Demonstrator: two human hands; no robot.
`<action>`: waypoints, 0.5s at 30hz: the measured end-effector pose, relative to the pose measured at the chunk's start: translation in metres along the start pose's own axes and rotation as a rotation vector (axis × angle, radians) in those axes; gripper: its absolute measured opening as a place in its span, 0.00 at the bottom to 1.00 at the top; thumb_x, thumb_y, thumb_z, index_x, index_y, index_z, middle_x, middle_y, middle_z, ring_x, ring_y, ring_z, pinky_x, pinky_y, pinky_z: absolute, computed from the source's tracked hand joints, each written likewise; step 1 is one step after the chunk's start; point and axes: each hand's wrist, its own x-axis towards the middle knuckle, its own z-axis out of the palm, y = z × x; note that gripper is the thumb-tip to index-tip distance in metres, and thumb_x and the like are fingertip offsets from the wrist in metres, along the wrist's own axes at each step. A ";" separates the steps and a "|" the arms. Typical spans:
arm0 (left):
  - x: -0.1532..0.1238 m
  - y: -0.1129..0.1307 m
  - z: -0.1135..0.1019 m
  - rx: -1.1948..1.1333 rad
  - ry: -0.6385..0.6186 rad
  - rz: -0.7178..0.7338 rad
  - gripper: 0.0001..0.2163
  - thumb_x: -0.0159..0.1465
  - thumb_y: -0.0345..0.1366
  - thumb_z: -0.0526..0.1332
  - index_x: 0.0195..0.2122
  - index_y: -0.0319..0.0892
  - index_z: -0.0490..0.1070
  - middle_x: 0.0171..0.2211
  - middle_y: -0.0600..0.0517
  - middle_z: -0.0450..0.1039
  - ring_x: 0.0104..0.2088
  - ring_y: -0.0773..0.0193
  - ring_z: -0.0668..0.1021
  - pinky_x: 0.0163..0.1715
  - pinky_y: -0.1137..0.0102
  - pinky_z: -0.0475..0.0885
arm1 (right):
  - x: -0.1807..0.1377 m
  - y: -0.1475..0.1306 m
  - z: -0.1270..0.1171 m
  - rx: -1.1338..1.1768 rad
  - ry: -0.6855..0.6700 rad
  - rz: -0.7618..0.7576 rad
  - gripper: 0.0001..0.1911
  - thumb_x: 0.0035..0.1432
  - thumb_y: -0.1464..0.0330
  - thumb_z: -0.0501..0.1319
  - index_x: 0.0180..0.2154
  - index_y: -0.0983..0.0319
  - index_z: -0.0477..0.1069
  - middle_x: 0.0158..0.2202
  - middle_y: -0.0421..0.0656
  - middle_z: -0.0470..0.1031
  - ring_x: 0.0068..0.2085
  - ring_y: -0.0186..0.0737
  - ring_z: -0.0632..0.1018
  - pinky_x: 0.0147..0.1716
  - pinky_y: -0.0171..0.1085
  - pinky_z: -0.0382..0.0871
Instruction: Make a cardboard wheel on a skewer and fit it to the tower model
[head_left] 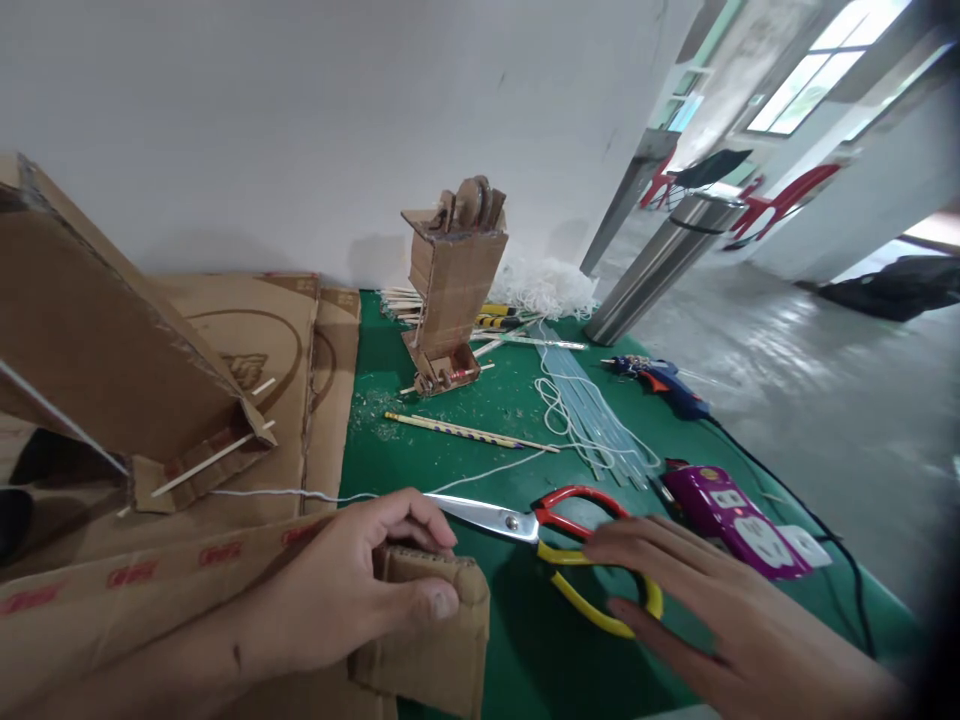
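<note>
My left hand (330, 590) is closed on the edge of a folded cardboard piece (442, 650), thumb on the near face and fingers behind. Metal scissors (495, 520) with one red and one yellow handle lie on the green table, handles spread and blades pointing left. My right hand (697, 600) is over the yellow handle, fingers stretched out and thumb apart from them, fingertips at the loop. A white string (480, 473) runs behind the scissors to a tall cardboard structure (142, 350) with sticks at its base, on the left.
A smaller cardboard tower (461, 290) stands near the wall. Pencils (465, 432), clear glue sticks (577, 400), a blue glue gun (664, 385), a purple power strip (731, 520), a steel flask (667, 265) and tangled white string (544, 287) lie or stand on the green table (382, 460).
</note>
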 end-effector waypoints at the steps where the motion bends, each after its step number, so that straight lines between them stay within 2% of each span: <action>1: 0.001 0.001 0.000 -0.011 -0.001 -0.013 0.11 0.56 0.40 0.67 0.37 0.44 0.70 0.32 0.58 0.70 0.32 0.67 0.70 0.31 0.74 0.63 | 0.010 0.000 0.001 -0.053 -0.014 -0.022 0.19 0.62 0.61 0.59 0.54 0.55 0.70 0.52 0.47 0.76 0.53 0.52 0.76 0.49 0.51 0.74; 4: 0.002 0.003 -0.002 -0.040 -0.004 -0.092 0.12 0.53 0.43 0.69 0.35 0.42 0.73 0.26 0.58 0.67 0.27 0.69 0.66 0.26 0.75 0.59 | 0.028 0.002 0.008 -0.150 -0.069 -0.067 0.23 0.59 0.66 0.58 0.57 0.62 0.67 0.56 0.52 0.72 0.56 0.56 0.73 0.50 0.55 0.74; 8: 0.002 0.005 -0.004 -0.043 0.001 -0.114 0.13 0.54 0.44 0.67 0.36 0.43 0.72 0.29 0.57 0.68 0.29 0.68 0.67 0.28 0.74 0.61 | 0.031 0.011 0.018 -0.214 -0.093 -0.087 0.25 0.55 0.72 0.54 0.55 0.66 0.68 0.56 0.56 0.71 0.55 0.58 0.73 0.49 0.57 0.74; 11: 0.001 0.005 -0.008 -0.070 -0.013 -0.018 0.09 0.58 0.36 0.63 0.40 0.46 0.67 0.35 0.57 0.68 0.33 0.67 0.68 0.32 0.74 0.63 | 0.032 0.014 0.021 -0.253 -0.140 -0.076 0.25 0.52 0.74 0.55 0.53 0.71 0.70 0.54 0.60 0.73 0.53 0.63 0.75 0.48 0.59 0.74; 13: 0.001 0.004 -0.010 -0.095 -0.016 0.029 0.11 0.57 0.30 0.60 0.40 0.47 0.63 0.37 0.58 0.66 0.33 0.68 0.66 0.32 0.74 0.63 | 0.035 0.014 0.023 -0.243 -0.199 -0.060 0.27 0.49 0.76 0.55 0.52 0.72 0.70 0.52 0.60 0.73 0.53 0.63 0.75 0.49 0.59 0.73; 15: 0.002 0.001 -0.011 -0.120 -0.001 0.045 0.12 0.56 0.28 0.60 0.40 0.47 0.62 0.36 0.59 0.64 0.31 0.69 0.64 0.30 0.75 0.62 | 0.037 0.013 0.024 -0.162 -0.244 0.033 0.29 0.47 0.77 0.54 0.54 0.70 0.68 0.53 0.59 0.73 0.51 0.61 0.76 0.49 0.56 0.73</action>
